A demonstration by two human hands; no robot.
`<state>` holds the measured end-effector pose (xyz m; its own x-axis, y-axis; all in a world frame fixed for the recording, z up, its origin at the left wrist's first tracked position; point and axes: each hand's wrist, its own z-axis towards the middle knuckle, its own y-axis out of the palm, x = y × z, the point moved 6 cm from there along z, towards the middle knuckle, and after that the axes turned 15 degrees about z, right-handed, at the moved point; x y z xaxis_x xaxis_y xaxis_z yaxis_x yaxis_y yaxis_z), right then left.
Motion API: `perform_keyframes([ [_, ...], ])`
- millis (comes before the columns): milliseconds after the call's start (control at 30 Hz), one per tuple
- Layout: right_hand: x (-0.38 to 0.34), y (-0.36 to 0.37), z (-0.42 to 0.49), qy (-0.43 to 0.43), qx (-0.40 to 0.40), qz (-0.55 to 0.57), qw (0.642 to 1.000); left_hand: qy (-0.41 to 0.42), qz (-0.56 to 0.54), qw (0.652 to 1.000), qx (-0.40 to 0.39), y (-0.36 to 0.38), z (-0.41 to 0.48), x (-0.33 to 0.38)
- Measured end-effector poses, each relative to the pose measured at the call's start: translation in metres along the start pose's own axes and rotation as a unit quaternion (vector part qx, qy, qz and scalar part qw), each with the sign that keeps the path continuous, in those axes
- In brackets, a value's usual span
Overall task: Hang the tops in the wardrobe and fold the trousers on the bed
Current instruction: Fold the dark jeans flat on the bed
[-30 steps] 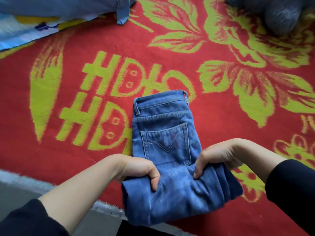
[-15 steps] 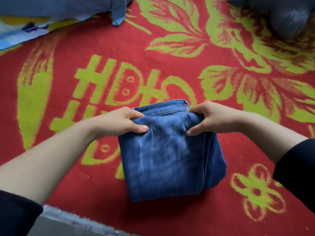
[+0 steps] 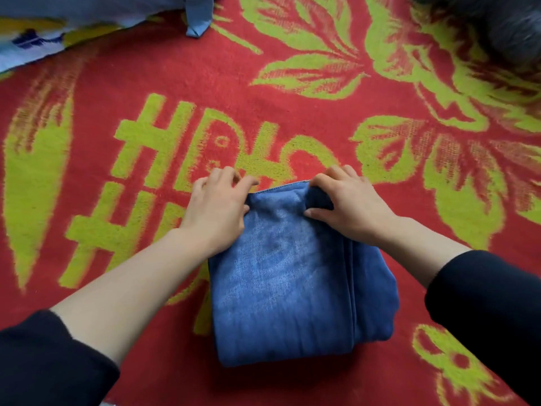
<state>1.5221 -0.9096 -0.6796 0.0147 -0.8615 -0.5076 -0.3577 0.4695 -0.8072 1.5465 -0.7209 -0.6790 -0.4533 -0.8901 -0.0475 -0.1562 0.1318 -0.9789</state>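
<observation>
- Jeans (image 3: 292, 288), folded into a thick blue denim bundle, lie on the red blanket (image 3: 146, 68) with its yellow-green pattern, just in front of me.
- My left hand (image 3: 216, 206) grips the bundle's far left corner, fingers curled over its edge.
- My right hand (image 3: 348, 206) clamps the far right corner, fingers hooked over the top fold, thumb pressed on the denim.
- Pale blue garment (image 3: 199, 16) lies at the blanket's far left, and a dark grey fuzzy thing (image 3: 512, 24) at far right.

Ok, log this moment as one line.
task: fold jeans | left hand: grips far-left corner | right hand: grips far-right corner | surface: red blanket
</observation>
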Motion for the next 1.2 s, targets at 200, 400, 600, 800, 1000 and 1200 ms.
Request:
perform_keyframes([
  [200,-0.016,0.027,0.022,0.045,-0.142,0.023,0.989,0.04,0.057,0.988,-0.134,0.039,0.008,0.034],
  [400,-0.007,0.034,0.03,0.176,-0.196,0.113,0.958,0.002,-0.008,0.977,-0.214,0.04,0.008,0.024],
  [600,-0.013,0.046,0.018,0.192,-0.302,0.036,0.933,0.007,-0.058,0.959,-0.279,0.04,-0.025,0.03],
  [800,-0.025,0.086,-0.025,0.193,-0.363,0.005,0.912,-0.006,-0.097,0.945,-0.312,0.049,-0.078,0.047],
  [1000,-0.056,0.125,-0.069,0.139,-0.418,-0.097,0.893,-0.087,-0.126,0.917,-0.368,0.075,-0.154,0.056],
  [1200,-0.106,0.147,-0.108,-0.005,-0.411,-0.138,0.901,-0.141,-0.164,0.931,-0.296,0.086,-0.228,0.055],
])
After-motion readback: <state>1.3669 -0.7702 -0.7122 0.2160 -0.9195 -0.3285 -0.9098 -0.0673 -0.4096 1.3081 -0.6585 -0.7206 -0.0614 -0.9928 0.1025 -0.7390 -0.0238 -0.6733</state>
